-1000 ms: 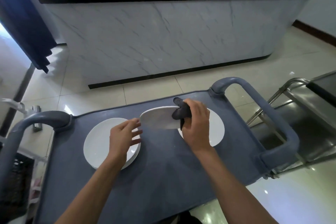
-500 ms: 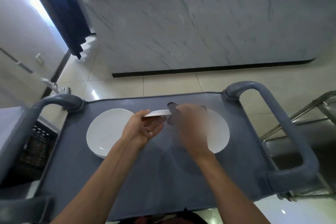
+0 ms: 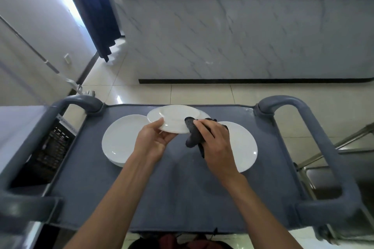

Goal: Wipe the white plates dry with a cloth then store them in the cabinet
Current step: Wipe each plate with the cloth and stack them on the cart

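From the head camera, we looked down on a grey-blue service cart whose flat top filled the lower half of the view, with rounded handles at about 9 and 3 o'clock. Near the centre, our left hand gripped a white plate by its near rim, thumb on top and fingers curled beneath, holding it raised and tilted above the cart toward 12 o'clock. Our right hand was closed around a dark cloth, bunched in the fingers and pressed against the right edge of the held plate; a loose tail of the cloth hung below the hand. Two more stations of crockery rested on the cart top: a stack of white plates at about 10 o'clock from the hands, its far edge overlapped in view by the raised plate, and a single white plate at about 3 o'clock, partly hidden behind our right hand and wrist. How many plates made up the left stack we could not tell. Beyond the cart, at 12 o'clock, stood a marble-fronted counter with a black top, and a dark blue curtain hung at about 11 o'clock beside a bright opening. A metal frame showed at 3 o'clock, past the cart's right handle.
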Demonstrator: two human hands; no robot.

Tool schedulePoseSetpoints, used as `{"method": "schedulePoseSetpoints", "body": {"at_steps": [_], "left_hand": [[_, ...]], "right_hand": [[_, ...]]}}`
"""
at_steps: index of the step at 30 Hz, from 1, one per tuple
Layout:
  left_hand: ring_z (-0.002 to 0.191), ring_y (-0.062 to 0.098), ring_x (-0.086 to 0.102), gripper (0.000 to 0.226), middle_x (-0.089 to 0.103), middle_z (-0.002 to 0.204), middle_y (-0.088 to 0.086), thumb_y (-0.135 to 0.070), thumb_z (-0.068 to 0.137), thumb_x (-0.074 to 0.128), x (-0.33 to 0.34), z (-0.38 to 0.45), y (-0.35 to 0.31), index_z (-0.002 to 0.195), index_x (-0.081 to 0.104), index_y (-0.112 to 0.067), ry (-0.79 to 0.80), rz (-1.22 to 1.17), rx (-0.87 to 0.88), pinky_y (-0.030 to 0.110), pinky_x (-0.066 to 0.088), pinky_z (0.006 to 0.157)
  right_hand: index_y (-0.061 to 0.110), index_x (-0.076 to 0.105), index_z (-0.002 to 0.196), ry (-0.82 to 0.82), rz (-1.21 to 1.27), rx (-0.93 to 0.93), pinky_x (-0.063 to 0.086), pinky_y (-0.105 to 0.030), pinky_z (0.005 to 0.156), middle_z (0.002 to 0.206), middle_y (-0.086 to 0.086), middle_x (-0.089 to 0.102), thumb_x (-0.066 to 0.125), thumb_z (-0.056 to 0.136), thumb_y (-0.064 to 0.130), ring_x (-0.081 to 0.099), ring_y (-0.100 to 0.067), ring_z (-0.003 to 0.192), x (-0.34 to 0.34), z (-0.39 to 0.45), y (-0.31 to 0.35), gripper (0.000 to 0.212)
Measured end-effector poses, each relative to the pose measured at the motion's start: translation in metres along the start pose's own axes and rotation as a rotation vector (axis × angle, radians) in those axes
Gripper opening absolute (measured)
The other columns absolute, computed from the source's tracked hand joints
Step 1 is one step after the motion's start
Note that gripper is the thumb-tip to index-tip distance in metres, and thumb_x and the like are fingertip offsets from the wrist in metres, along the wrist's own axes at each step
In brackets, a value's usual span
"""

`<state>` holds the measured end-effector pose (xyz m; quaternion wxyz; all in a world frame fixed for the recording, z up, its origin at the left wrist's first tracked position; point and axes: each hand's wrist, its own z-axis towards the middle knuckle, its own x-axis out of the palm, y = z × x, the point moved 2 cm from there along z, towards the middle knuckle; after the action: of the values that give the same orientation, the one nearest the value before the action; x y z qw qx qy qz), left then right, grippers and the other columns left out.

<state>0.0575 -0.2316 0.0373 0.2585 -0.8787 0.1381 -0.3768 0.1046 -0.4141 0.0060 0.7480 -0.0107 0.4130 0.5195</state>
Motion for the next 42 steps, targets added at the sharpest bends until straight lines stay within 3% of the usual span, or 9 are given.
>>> {"method": "schedulePoseSetpoints", "body": {"at_steps": [3,7,10,13,18,25,30,33,42], "left_hand": [[0.095,0.033,0.073,0.023,0.069,0.115,0.020,-0.004,0.099,0.054,-0.005,0.000,0.002,0.120,0.057,0.007,0.004,-0.001,0.035,0.048,0.063,0.071],[0.100,0.033,0.071,0.023,0.070,0.115,0.019,-0.003,0.101,0.050,-0.007,-0.005,0.009,0.121,0.060,0.002,0.024,0.081,0.110,0.044,0.063,0.070],[0.099,0.032,0.071,0.028,0.068,0.120,0.021,-0.004,0.101,0.050,-0.007,-0.008,0.012,0.127,0.058,0.002,0.048,0.132,0.141,0.044,0.063,0.070],[0.097,0.031,0.071,0.029,0.069,0.119,0.023,-0.004,0.100,0.051,-0.005,-0.010,0.014,0.127,0.060,0.002,0.052,0.177,0.175,0.044,0.062,0.070],[0.105,0.037,0.069,0.029,0.068,0.122,0.025,-0.007,0.099,0.054,-0.001,-0.015,0.016,0.125,0.063,0.003,0.079,0.219,0.222,0.047,0.060,0.080],[0.092,0.029,0.070,0.024,0.072,0.107,0.019,-0.002,0.098,0.052,0.000,-0.019,0.014,0.118,0.065,0.002,0.093,0.184,0.241,0.035,0.060,0.065],[0.094,0.031,0.069,0.025,0.071,0.109,0.021,0.003,0.095,0.052,-0.001,-0.018,0.016,0.116,0.065,0.001,0.105,0.194,0.272,0.042,0.059,0.076],[0.089,0.031,0.069,0.025,0.072,0.106,0.020,0.006,0.094,0.051,0.000,-0.020,0.018,0.114,0.065,0.002,0.105,0.178,0.273,0.041,0.061,0.070],[0.103,0.034,0.069,0.027,0.070,0.116,0.021,0.003,0.090,0.056,-0.002,-0.026,0.021,0.115,0.064,0.000,0.191,0.133,0.259,0.054,0.059,0.087]], "right_hand": [[0.012,0.052,0.142,0.051,0.090,0.103,0.041,-0.043,0.103,0.135,-0.006,0.055,0.046,0.097,0.016,0.052,-0.025,0.120,-0.004,0.004,0.004,0.046],[0.019,0.041,0.150,0.085,0.238,0.268,0.035,-0.035,0.111,0.144,0.005,0.047,0.040,0.095,0.022,0.043,-0.014,0.126,-0.005,0.014,0.007,0.055],[0.024,0.042,0.149,0.124,0.309,0.319,0.034,-0.032,0.109,0.139,0.011,0.049,0.051,0.095,0.020,0.042,-0.011,0.124,-0.004,0.024,0.016,0.054],[0.027,0.046,0.140,0.136,0.423,0.421,0.038,-0.039,0.109,0.137,0.013,0.051,0.065,0.092,0.018,0.045,-0.010,0.126,-0.002,0.028,0.020,0.051],[0.017,0.050,0.142,0.100,0.353,0.314,0.038,-0.044,0.113,0.149,0.003,0.048,0.059,0.095,0.023,0.042,-0.015,0.137,0.008,0.025,0.024,0.048],[0.018,0.045,0.148,0.098,0.243,0.171,0.033,-0.051,0.114,0.153,-0.001,0.044,0.047,0.101,0.026,0.037,-0.016,0.143,0.012,0.017,0.034,0.048],[0.016,0.047,0.148,0.105,0.135,0.134,0.029,-0.050,0.116,0.155,-0.002,0.043,0.043,0.101,0.026,0.034,-0.018,0.145,0.009,0.013,0.034,0.048],[0.015,0.048,0.147,0.100,0.132,0.165,0.030,-0.051,0.115,0.154,-0.003,0.044,0.042,0.101,0.026,0.035,-0.020,0.144,0.007,0.009,0.030,0.048],[0.021,0.040,0.152,0.023,0.295,0.440,0.029,-0.043,0.119,0.161,-0.001,0.032,0.049,0.101,0.023,0.025,-0.017,0.150,0.004,0.008,0.009,0.052]]}}
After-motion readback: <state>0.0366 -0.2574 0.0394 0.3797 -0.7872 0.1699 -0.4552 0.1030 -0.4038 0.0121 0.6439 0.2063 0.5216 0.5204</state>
